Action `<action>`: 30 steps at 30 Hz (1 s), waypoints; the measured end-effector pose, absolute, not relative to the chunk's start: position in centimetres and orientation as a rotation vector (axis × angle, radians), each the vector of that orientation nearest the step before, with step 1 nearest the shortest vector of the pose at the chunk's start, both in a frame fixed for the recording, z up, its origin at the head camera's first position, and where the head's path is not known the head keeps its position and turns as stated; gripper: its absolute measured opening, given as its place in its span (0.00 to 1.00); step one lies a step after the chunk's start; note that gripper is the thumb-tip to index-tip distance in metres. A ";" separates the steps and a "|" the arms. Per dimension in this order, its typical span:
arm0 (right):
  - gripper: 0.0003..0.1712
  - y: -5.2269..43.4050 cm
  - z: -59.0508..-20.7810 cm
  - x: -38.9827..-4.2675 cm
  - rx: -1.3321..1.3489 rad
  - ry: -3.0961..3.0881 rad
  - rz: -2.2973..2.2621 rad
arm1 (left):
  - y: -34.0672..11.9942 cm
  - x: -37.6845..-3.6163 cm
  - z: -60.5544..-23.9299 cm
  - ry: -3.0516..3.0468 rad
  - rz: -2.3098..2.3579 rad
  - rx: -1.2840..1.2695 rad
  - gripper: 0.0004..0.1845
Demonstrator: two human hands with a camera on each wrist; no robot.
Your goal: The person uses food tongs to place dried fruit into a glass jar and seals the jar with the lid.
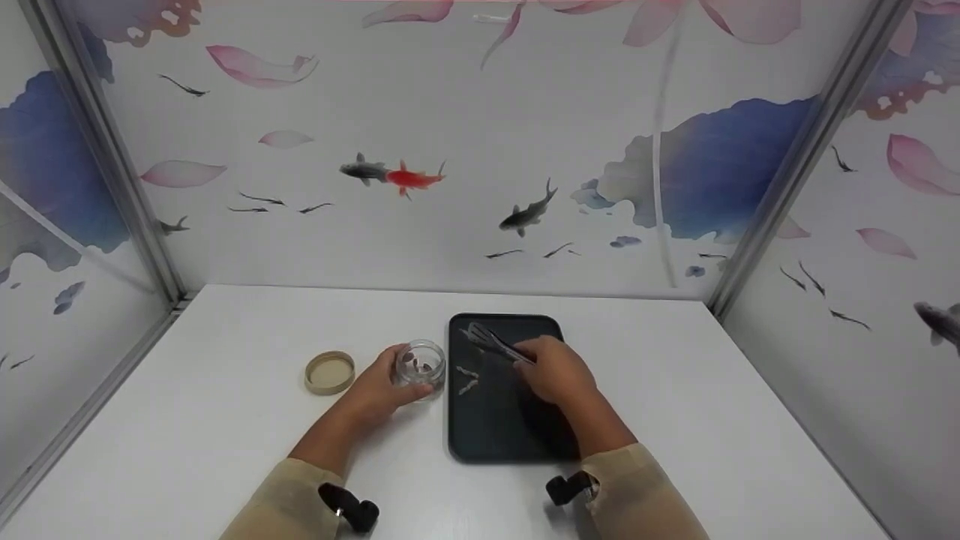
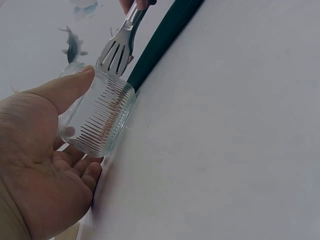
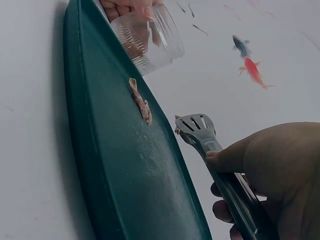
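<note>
My left hand (image 1: 381,384) holds a clear ribbed glass jar (image 2: 97,115) upright beside the tray, thumb on one side and fingers round the other. The jar is open and has some small brown pieces in it. In my right hand (image 1: 559,369) is a pair of slotted metal tongs (image 3: 212,150), their tips over the tray's far left part. A small brown bit shows between the tong tips in the right wrist view. On the dark green tray (image 1: 510,435) lie thin, brownish dried strips (image 3: 140,101), near its left edge. What they are I cannot tell.
A round tan lid (image 1: 330,373) lies on the white table (image 1: 225,420), left of the jar. White panels (image 1: 450,247) printed with fish and petals enclose the table at the back and both sides, joined by metal posts (image 1: 105,150).
</note>
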State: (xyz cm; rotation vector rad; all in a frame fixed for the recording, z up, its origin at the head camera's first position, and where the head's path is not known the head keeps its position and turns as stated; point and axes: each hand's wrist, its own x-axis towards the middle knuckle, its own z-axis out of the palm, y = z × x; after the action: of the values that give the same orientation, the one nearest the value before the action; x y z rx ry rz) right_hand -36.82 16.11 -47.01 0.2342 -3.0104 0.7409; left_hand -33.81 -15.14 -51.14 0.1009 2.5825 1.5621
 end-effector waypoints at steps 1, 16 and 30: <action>0.16 16.2 -47.0 -36.8 0.241 -3.005 0.750 | -15.1 -33.8 -51.2 2.585 1.559 0.105 0.54; 0.17 16.1 -45.8 -36.1 0.226 -2.964 0.778 | -15.1 -33.9 -51.3 2.590 1.550 0.117 0.54; 0.19 14.9 -43.7 -34.6 0.296 -2.894 0.768 | -15.1 -33.9 -51.3 2.582 1.575 0.127 0.54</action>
State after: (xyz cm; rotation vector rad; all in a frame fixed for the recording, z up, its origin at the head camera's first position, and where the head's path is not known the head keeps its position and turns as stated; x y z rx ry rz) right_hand -34.58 14.94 -43.71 0.2958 -2.8937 0.7680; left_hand -33.91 -15.12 -51.31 0.1270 2.5820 1.5754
